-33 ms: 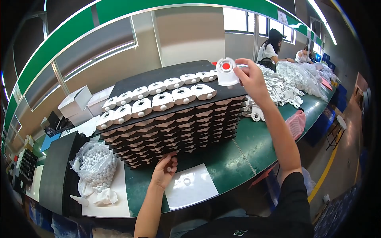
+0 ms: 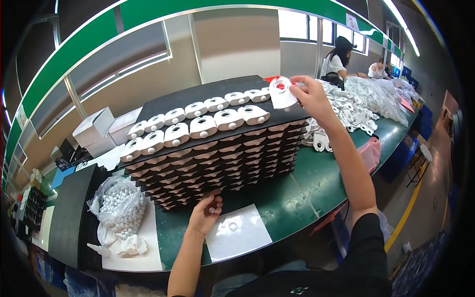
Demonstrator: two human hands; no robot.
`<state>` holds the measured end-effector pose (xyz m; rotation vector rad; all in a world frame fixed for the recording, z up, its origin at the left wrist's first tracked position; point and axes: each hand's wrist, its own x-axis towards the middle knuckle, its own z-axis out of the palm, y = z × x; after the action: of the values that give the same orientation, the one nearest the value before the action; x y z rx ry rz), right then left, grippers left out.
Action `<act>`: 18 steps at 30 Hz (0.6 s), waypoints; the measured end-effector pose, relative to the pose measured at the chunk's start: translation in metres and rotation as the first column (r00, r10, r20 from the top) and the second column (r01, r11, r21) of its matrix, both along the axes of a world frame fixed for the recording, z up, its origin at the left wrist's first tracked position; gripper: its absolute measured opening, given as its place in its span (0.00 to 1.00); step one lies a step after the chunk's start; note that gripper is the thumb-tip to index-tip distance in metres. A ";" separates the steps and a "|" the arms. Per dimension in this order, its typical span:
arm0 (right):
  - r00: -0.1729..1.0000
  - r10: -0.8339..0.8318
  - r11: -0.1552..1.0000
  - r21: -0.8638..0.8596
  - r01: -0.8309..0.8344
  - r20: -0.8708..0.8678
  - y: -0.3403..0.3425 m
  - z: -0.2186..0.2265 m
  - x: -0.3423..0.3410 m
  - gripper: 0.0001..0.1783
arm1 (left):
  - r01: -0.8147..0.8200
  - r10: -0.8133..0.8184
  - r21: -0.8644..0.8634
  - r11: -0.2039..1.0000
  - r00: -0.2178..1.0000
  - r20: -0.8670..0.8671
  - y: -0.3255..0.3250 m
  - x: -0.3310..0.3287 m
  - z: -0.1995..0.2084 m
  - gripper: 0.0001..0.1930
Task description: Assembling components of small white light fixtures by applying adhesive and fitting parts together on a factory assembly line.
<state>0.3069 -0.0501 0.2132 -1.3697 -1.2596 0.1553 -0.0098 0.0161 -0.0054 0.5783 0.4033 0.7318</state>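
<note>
Between the thumb and fingers of my right hand [image 2: 312, 98] is a white plastic housing [image 2: 283, 101] with a round ring opening, raised over the right end of the black stack. Red shows through that opening. My left hand [image 2: 205, 215] is low in front of the stack, fingers curled around a small white ball [image 2: 212, 210]. On the stack's top black sheet [image 2: 198, 94], two rows of similar white housings [image 2: 202, 127] lie side by side, with round white knobs on their front edges. Lower layers of housings show between the black sheets.
A clear bag of white balls [image 2: 121, 208] sits left of the stack, beside spare black sheets [image 2: 74, 213]. White paper [image 2: 238, 232] lies by my left hand. Loose housings [image 2: 349, 109] are heaped at the right. Two people [image 2: 336, 62] sit beyond.
The housing in my right hand has tilted and dropped slightly, baring more of a red thing behind it. My left hand has barely moved.
</note>
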 end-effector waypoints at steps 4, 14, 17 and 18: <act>0.992 0.106 0.937 -0.327 -0.123 -0.070 0.028 -0.005 0.024 0.15 | 0.024 -0.023 -0.070 0.997 1.000 0.007 -0.001 -0.001 -0.002 0.16; 0.616 -0.459 0.738 -0.111 0.665 0.640 0.019 -0.054 0.132 0.13 | -0.005 0.012 0.046 0.999 0.987 -0.161 -0.010 0.004 0.011 0.11; 0.504 -0.371 0.369 -0.375 0.851 0.780 0.006 -0.107 0.166 0.13 | 0.018 -0.005 0.057 0.998 0.974 -0.225 -0.008 0.002 0.007 0.12; 0.505 -0.378 0.301 -0.413 0.860 0.776 -0.001 -0.123 0.168 0.16 | 0.017 -0.004 0.056 0.998 0.974 -0.227 -0.007 0.000 0.007 0.12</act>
<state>0.4752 -0.0509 0.0901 -2.8246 -0.9235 -0.3852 -0.0101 0.0088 0.0013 0.7215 0.5922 0.6709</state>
